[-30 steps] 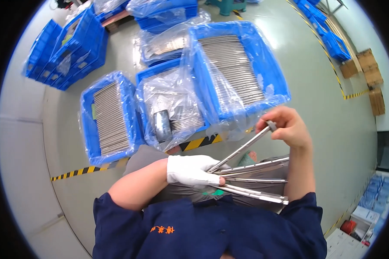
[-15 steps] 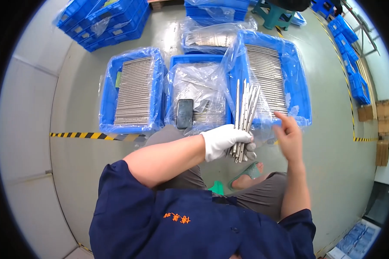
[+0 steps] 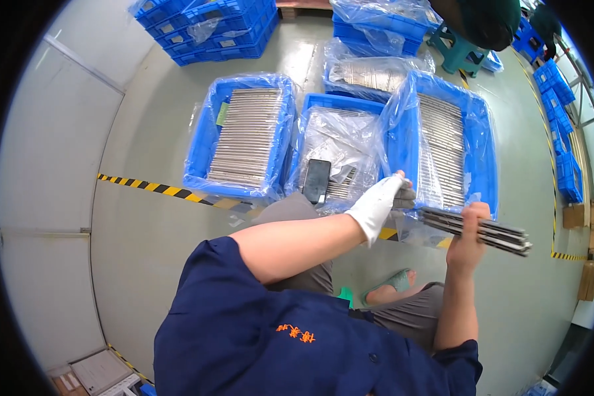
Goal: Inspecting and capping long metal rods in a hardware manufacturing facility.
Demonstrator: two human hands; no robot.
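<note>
A bundle of slim silvery metal rods [image 3: 505,235] lies nearly level in my bare right hand [image 3: 468,241], whose fingers are wrapped round its middle. The bundle's left end reaches toward my left hand [image 3: 384,200], which wears a white glove with grey fingers. That hand is open, thumb apart from the fingers, with no rod visible in it. Just beyond both hands stands the right blue crate [image 3: 485,145], lined with clear plastic. Inside it lies a stack of similar rods [image 3: 442,148]. The rods in my grip are slightly blurred.
Left of it are a middle blue crate [image 3: 301,142] with plastic and a black phone [image 3: 317,181] on top, and a left blue crate [image 3: 198,155] of rods. Behind are stacked crates [image 3: 244,43] and a green stool [image 3: 459,56]. Striped tape [image 3: 155,187] marks the floor.
The rod bundle has passed from my gloved left hand to my right hand and turned from upright to nearly level. My view has shifted, so the crates appear farther right.
</note>
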